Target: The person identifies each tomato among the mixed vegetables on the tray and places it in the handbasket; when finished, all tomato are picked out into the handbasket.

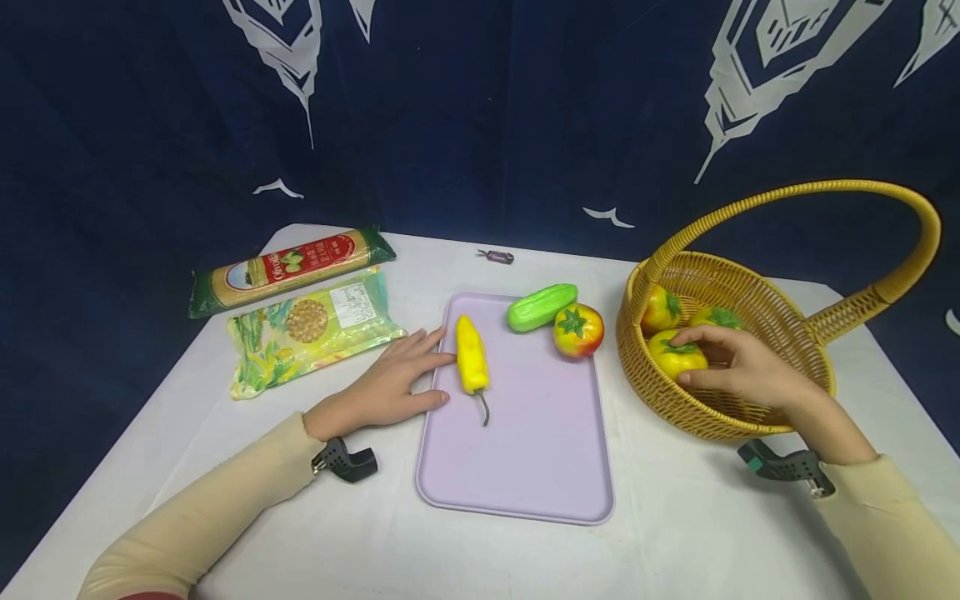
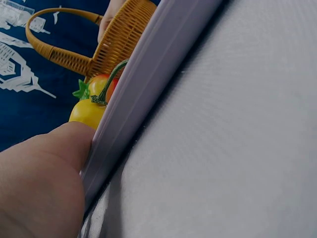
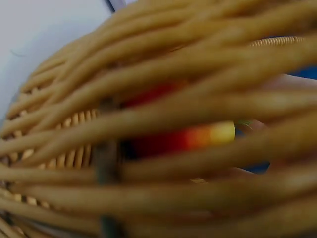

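My right hand (image 1: 738, 367) reaches into the wicker basket (image 1: 757, 287), thumb and fingers around a yellow tomato (image 1: 673, 357) with a green leafy top. Two more tomatoes lie beside it in the basket. Basket weave fills the right wrist view, with a red and yellow tomato (image 3: 198, 140) showing through a gap. My left hand (image 1: 397, 379) rests at the left edge of the lilac tray (image 1: 525, 450), fingers spread and fairly straight. Close to its fingertips, a yellow pepper (image 1: 472, 357) lies on the tray. A green cucumber (image 1: 542, 307) and a red-yellow tomato (image 1: 578, 330) sit at the tray's upper right.
Left of the tray lie a pack of noodles (image 1: 292, 268) and a green-yellow bag (image 1: 315, 329). A small dark wrapped item (image 1: 496, 256) is at the back of the white table (image 1: 315, 533). The basket's tall handle (image 1: 840, 185) arches above it.
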